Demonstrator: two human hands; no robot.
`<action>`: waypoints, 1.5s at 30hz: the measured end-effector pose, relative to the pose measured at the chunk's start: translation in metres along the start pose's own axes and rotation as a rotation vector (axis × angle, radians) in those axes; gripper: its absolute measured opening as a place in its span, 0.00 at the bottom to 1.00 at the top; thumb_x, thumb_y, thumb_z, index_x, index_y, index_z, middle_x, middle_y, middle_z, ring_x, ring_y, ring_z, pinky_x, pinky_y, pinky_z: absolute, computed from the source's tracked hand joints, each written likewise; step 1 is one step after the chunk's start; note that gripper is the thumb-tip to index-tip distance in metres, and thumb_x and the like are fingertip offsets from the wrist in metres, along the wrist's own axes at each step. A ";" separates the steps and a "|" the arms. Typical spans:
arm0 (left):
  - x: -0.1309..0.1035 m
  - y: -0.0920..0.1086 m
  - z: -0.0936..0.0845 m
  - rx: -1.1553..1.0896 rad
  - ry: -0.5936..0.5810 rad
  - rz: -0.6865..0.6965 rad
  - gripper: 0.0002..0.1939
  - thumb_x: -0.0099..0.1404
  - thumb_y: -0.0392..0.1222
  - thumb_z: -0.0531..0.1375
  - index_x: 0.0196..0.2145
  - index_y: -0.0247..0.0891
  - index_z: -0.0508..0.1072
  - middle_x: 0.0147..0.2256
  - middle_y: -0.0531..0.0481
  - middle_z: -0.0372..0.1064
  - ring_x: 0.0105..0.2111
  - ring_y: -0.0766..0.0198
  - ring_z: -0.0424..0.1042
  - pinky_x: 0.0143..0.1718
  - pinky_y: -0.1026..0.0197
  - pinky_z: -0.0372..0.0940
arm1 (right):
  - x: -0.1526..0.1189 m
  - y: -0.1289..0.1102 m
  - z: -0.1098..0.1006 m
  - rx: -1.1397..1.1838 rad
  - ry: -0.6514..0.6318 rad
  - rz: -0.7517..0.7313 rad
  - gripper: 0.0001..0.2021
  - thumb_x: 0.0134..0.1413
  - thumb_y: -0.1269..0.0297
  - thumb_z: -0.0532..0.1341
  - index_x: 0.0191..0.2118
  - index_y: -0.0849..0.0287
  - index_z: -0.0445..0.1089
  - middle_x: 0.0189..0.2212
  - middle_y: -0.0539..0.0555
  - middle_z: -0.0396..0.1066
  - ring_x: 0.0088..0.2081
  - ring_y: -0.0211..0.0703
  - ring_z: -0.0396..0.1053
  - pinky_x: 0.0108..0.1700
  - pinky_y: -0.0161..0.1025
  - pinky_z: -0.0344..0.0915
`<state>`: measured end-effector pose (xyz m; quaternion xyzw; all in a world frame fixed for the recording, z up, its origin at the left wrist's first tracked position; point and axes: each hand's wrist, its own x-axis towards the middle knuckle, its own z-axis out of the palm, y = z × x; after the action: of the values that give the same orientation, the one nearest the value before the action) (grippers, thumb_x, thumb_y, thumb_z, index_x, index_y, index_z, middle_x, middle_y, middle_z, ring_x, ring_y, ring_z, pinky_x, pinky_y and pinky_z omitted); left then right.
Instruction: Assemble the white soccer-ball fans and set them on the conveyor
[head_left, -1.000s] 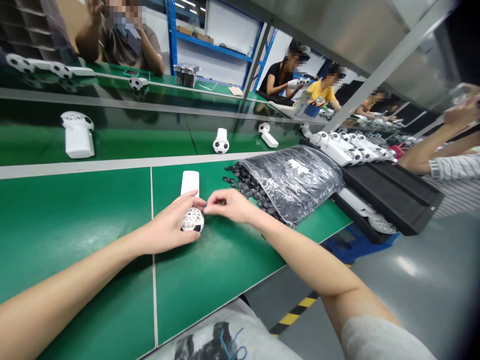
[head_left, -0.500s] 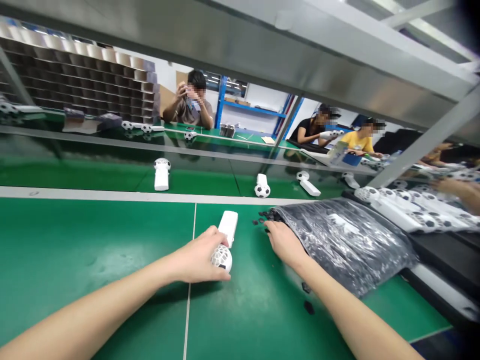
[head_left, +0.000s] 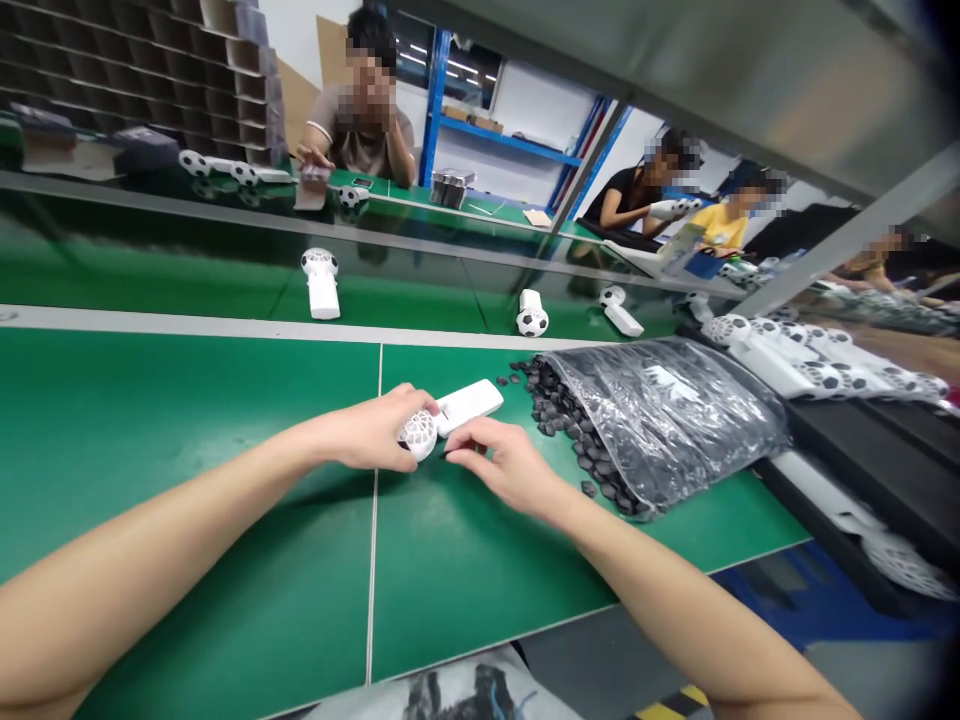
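Note:
My left hand [head_left: 375, 428] is closed around the round, soccer-ball-patterned head of a white handheld fan [head_left: 471, 406]. The fan's handle points away to the right over the green table. Close to the ball head, my right hand [head_left: 504, 462] pinches a small black piece [head_left: 444, 456], mostly hidden by the fingertips. A clear plastic bag [head_left: 697, 410] lies to the right, with many black pentagon-like pieces [head_left: 559, 405] spilling from its open side.
Finished-looking black-and-white fans [head_left: 532, 315] lie on the strip beyond the table's pale edge [head_left: 450, 340]. More fans [head_left: 795, 365] rest in a black tray [head_left: 847, 450] at right. Co-workers [head_left: 367, 110] sit across, behind a metal frame [head_left: 592, 165].
My right hand has moved left from the bag's mouth to the fan, with a black piece in its fingers. The fan's handle has swung rightward in my left hand. The view has tilted down.

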<state>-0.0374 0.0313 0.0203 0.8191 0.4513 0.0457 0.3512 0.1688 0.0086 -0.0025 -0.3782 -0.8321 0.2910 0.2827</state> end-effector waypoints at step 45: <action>0.184 0.043 0.060 0.289 0.213 0.364 0.36 0.64 0.57 0.44 0.60 0.29 0.51 0.62 0.37 0.44 0.62 0.55 0.42 0.61 0.46 0.35 | -0.060 0.086 -0.047 -0.345 0.255 0.233 0.02 0.56 0.66 0.58 0.34 0.58 0.64 0.30 0.49 0.67 0.30 0.38 0.64 0.34 0.34 0.62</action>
<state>0.1252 0.1264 -0.0425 0.9191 0.3327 0.1292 0.1670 0.2741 0.0202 -0.0459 -0.5478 -0.7779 0.1253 0.2812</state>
